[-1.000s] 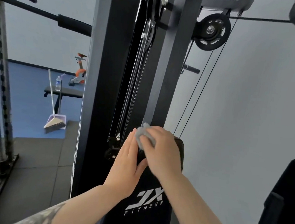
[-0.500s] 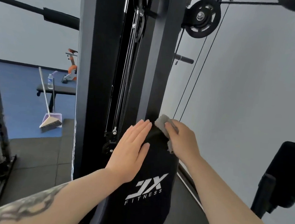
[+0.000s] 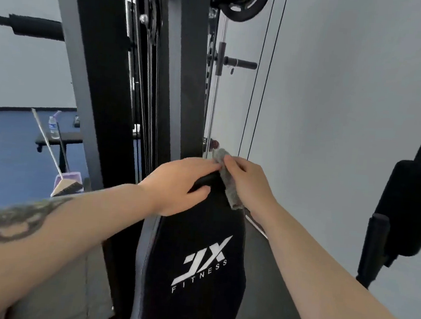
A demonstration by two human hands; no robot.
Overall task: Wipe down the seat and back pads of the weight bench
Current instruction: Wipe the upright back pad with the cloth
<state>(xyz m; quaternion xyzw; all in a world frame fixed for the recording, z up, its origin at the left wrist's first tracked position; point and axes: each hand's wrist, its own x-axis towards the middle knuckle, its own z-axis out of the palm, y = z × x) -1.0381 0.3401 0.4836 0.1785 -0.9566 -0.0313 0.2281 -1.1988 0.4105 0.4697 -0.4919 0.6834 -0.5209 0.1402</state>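
black vinyl back pad (image 3: 197,234), printed "jx fitness", stands tilted against the dark machine upright (image 3: 92,98) at centre. left hand (image 3: 176,187) curls over the pad's far top edge, fingers wrapped behind and thumb on the near face, clamped on the pad. right hand (image 3: 248,183) pinches a grey cloth (image 3: 228,181) between thumb and fingers, pressing it to the pad's top right corner; the cloth hangs down the right edge. cables (image 3: 259,87) run down just right of the upright. far left, a broom (image 3: 52,155) leans near a water bottle (image 3: 53,126) on a low bench (image 3: 61,137).
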